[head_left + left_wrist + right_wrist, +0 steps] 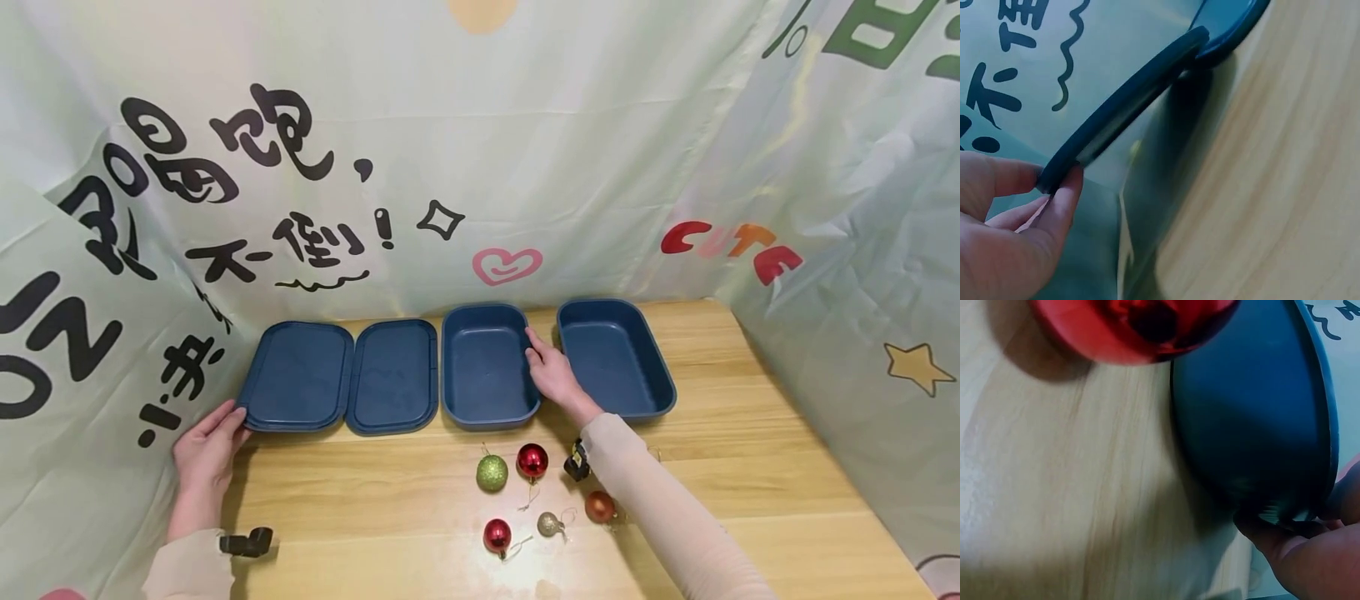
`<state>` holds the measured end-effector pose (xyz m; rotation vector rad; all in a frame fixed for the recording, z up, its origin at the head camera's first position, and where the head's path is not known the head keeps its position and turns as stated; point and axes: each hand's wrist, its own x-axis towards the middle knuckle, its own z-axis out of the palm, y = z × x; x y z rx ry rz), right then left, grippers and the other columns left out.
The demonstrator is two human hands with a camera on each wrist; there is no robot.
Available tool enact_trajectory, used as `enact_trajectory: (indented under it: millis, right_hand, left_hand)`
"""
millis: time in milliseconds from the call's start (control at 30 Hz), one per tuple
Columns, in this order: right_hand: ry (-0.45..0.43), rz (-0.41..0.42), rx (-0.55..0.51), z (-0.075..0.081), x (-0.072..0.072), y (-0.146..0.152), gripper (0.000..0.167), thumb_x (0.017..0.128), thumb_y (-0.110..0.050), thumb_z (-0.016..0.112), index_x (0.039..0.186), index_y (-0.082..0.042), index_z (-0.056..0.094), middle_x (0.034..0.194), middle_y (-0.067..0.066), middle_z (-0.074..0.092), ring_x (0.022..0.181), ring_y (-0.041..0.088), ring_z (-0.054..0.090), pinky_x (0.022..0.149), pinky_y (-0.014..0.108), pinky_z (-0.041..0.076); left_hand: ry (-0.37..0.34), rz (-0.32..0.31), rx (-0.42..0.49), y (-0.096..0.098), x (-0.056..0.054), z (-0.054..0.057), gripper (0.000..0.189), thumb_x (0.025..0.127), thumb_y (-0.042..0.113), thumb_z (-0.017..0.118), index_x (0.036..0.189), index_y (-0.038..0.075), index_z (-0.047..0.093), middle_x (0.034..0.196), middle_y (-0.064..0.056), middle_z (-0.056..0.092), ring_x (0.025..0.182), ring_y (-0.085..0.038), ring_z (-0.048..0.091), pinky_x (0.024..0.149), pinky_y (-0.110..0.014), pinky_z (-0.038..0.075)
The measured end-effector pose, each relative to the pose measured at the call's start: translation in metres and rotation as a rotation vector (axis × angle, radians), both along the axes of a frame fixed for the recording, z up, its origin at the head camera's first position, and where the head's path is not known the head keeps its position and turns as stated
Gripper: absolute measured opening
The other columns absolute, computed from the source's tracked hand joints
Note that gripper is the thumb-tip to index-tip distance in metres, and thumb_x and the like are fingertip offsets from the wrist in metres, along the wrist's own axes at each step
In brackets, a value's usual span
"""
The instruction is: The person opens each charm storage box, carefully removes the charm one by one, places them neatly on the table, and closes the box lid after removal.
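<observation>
My left hand [206,450] pinches the near left corner of a flat blue lid [300,375]; in the left wrist view that lid's edge [1122,106] is lifted off the table between thumb and fingers. A second blue lid [395,377] lies beside it, the two edges meeting. My right hand [553,371] grips the right side of a deep blue box [487,375], with fingers at its rim. In the right wrist view the box's outer wall [1254,406] shows, thumb against it. Another deep blue box [615,358] stands to the right of this hand.
Several Christmas baubles lie in front of the boxes on the wooden table [337,508]: a green glitter bauble [492,472], red baubles [532,460] [497,536], a small gold bauble [549,524] and an orange bauble [599,507]. Printed curtains [600,150] hang behind and at both sides.
</observation>
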<state>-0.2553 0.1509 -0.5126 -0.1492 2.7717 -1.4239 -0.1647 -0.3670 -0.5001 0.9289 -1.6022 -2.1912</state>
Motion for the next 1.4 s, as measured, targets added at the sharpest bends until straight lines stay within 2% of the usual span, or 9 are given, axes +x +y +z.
enact_trajectory:
  millis: [167, 267, 467, 667, 767, 900, 1100, 1233, 1400]
  right_hand:
    - [0.012, -0.007, 0.021, -0.001, 0.000, -0.001, 0.053, 0.114, -0.016, 0.043, 0.166, -0.009, 0.033, 0.111, 0.030, 0.062, 0.051, 0.016, 0.030, 0.072, 0.037, 0.040]
    - [0.016, -0.003, 0.018, 0.000, 0.001, -0.001, 0.054, 0.113, -0.015, 0.043, 0.166, -0.008, 0.033, 0.133, 0.032, 0.062, 0.052, 0.017, 0.031, 0.077, 0.039, 0.042]
    - [0.012, 0.001, 0.011, 0.000, 0.002, -0.001, 0.054, 0.114, -0.016, 0.043, 0.166, -0.008, 0.033, 0.128, 0.034, 0.062, 0.051, 0.017, 0.031, 0.077, 0.040, 0.042]
    - [0.007, 0.016, -0.006, -0.001, 0.002, 0.000, 0.054, 0.114, -0.015, 0.042, 0.166, -0.007, 0.032, 0.168, 0.023, 0.036, 0.053, 0.018, 0.033, 0.074, 0.037, 0.043]
    - [0.000, 0.019, -0.010, -0.001, 0.002, 0.000, 0.054, 0.114, -0.015, 0.041, 0.167, -0.008, 0.031, 0.162, 0.025, 0.045, 0.049, 0.017, 0.029, 0.065, 0.035, 0.037]
    - [0.003, 0.011, -0.008, -0.001, 0.002, 0.001, 0.054, 0.114, -0.016, 0.042, 0.166, -0.009, 0.032, 0.160, 0.025, 0.047, 0.052, 0.015, 0.031, 0.070, 0.035, 0.039]
    - [-0.007, 0.018, -0.028, -0.002, 0.001, 0.001, 0.054, 0.114, -0.016, 0.041, 0.167, -0.009, 0.030, 0.170, 0.020, 0.033, 0.050, 0.026, 0.033, 0.069, 0.039, 0.040]
    - [0.009, 0.007, -0.014, -0.001, 0.001, 0.000, 0.054, 0.114, -0.015, 0.041, 0.166, -0.009, 0.031, 0.160, 0.026, 0.047, 0.068, 0.047, 0.051, 0.085, 0.046, 0.048]
    - [0.013, 0.000, -0.016, -0.001, 0.001, 0.001, 0.053, 0.114, -0.014, 0.042, 0.166, -0.008, 0.033, 0.154, 0.029, 0.052, 0.082, 0.049, 0.052, 0.097, 0.047, 0.045]
  left_hand:
    - [-0.025, -0.027, 0.055, -0.001, 0.002, 0.004, 0.031, 0.092, -0.004, 0.076, 0.108, 0.021, 0.084, 0.080, 0.012, 0.077, 0.074, 0.000, 0.075, 0.066, -0.019, 0.062]
    - [-0.002, -0.034, 0.083, -0.001, 0.003, 0.007, 0.032, 0.091, -0.004, 0.077, 0.112, 0.020, 0.083, 0.083, 0.011, 0.078, 0.076, -0.001, 0.076, 0.067, -0.019, 0.062]
    - [0.050, -0.012, 0.075, 0.007, 0.005, 0.017, 0.038, 0.090, 0.000, 0.081, 0.124, 0.015, 0.078, 0.086, 0.012, 0.080, 0.075, -0.001, 0.076, 0.063, -0.019, 0.061]
    - [0.123, 0.017, 0.092, 0.023, 0.004, 0.031, 0.029, 0.089, -0.003, 0.081, 0.111, 0.014, 0.084, 0.080, 0.003, 0.081, 0.069, -0.006, 0.078, 0.058, -0.020, 0.060]
    - [0.142, 0.019, 0.077, 0.030, 0.005, 0.037, 0.028, 0.089, -0.002, 0.081, 0.112, 0.013, 0.084, 0.080, 0.003, 0.081, 0.069, -0.006, 0.078, 0.057, -0.020, 0.060]
    - [0.167, 0.024, 0.058, 0.037, 0.007, 0.044, 0.030, 0.088, -0.002, 0.081, 0.115, 0.010, 0.083, 0.080, 0.003, 0.081, 0.070, -0.005, 0.078, 0.057, -0.019, 0.060]
    - [0.213, 0.063, 0.071, 0.048, 0.009, 0.054, 0.027, 0.087, -0.005, 0.081, 0.111, 0.009, 0.084, 0.080, 0.000, 0.081, 0.070, -0.007, 0.078, 0.056, -0.019, 0.060]
    - [0.234, 0.065, 0.095, 0.058, 0.011, 0.062, 0.029, 0.087, -0.006, 0.081, 0.113, 0.006, 0.083, 0.080, -0.002, 0.081, 0.068, -0.008, 0.078, 0.056, -0.020, 0.060]
    - [0.258, 0.063, 0.082, 0.074, 0.010, 0.065, 0.028, 0.088, -0.008, 0.079, 0.113, 0.004, 0.083, 0.080, -0.002, 0.081, 0.068, -0.007, 0.078, 0.056, -0.020, 0.060]
